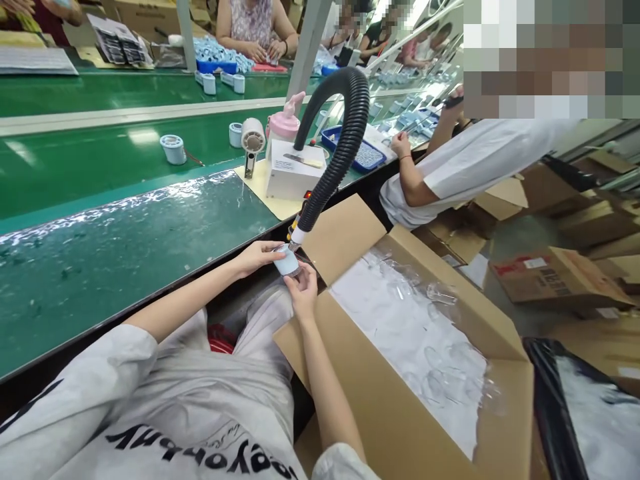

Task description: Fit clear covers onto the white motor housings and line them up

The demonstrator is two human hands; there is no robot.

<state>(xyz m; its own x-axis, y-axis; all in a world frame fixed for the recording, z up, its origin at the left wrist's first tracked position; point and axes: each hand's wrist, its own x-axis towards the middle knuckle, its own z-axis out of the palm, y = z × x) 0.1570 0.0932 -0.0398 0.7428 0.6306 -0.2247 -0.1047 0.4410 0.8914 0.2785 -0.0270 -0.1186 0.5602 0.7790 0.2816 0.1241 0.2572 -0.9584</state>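
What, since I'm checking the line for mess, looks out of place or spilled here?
Nothing plainly spilled or damaged stands out. Slightly untidy: the clear pieces lie jumbled on white lining inside the open carton, facing different ways.

Smooth plastic is shown by the light-blue piece (287,263), ribbed, softly glossy plastic by the black hose (355,127). The left worktop (125,273) is glossily finished. At near right, the carton (380,387) is made of matt cardboard, the clear pieces (443,294) of glossy plastic.

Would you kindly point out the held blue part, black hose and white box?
Held blue part (287,263): head view, its blue surface.
Black hose (357,112): head view, its bend.
White box (289,181): head view, its front face.
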